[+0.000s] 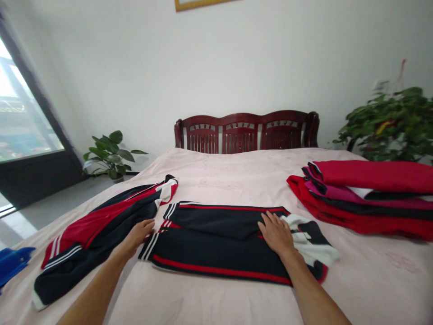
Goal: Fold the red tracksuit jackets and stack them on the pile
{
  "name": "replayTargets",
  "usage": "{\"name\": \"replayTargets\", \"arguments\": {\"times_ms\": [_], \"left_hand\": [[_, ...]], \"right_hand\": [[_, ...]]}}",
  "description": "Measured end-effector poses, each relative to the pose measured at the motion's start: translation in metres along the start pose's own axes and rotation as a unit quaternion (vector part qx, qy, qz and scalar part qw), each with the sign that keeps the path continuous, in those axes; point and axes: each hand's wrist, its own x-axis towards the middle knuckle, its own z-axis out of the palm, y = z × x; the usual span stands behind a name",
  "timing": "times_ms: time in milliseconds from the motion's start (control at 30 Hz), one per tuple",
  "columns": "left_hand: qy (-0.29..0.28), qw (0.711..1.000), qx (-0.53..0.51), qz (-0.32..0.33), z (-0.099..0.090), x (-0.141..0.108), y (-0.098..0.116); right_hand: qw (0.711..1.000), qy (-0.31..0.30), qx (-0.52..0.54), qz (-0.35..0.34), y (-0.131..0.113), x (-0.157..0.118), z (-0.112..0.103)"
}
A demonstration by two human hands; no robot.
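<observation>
A dark navy track jacket [216, 250] with red piping, white-striped edges and a white upper part lies folded lengthwise on the pink bedspread. My right hand [276, 232] rests flat on the jacket near its white end, fingers spread. At the striped end, my left hand [142, 232] is beside the jacket's edge with its fingers stretched out; whether it touches the cloth I cannot tell. Just left of that hand, a second jacket [101, 230] in red, navy and white lies loosely at an angle. Neither hand grips anything.
A stack of folded red, magenta and black clothes [368, 194] sits at the right of the bed. Blue cloth [15, 264] lies at the left edge. A carved wooden headboard [240, 131] stands behind the bedspread [216, 176], with potted plants [113, 155] at both sides.
</observation>
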Motion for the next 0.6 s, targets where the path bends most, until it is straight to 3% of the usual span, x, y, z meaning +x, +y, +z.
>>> {"name": "replayTargets", "arguments": {"times_ms": [100, 200, 333, 433, 533, 600], "left_hand": [[-0.061, 0.995, -0.053, -0.055, 0.001, -0.010, 0.010], [-0.056, 0.991, -0.089, -0.084, 0.002, -0.016, 0.016], [-0.196, 0.957, -0.182, -0.114, -0.006, -0.026, 0.020], [-0.246, 0.943, -0.210, -0.076, -0.011, -0.033, 0.023], [-0.211, 0.966, -0.146, -0.011, -0.006, -0.032, 0.023], [-0.126, 0.991, -0.043, 0.027, 0.003, -0.026, 0.023]], "right_hand": [[1.000, 0.019, 0.007, -0.012, 0.000, -0.002, -0.001], [0.999, 0.039, 0.013, -0.017, 0.001, -0.003, -0.003], [0.997, 0.064, 0.024, -0.034, 0.002, -0.004, -0.005], [0.996, 0.072, 0.036, -0.045, 0.003, -0.004, -0.006], [0.996, 0.073, 0.039, -0.044, 0.003, -0.003, -0.006], [0.995, 0.077, 0.041, -0.043, 0.003, -0.003, -0.005]]}}
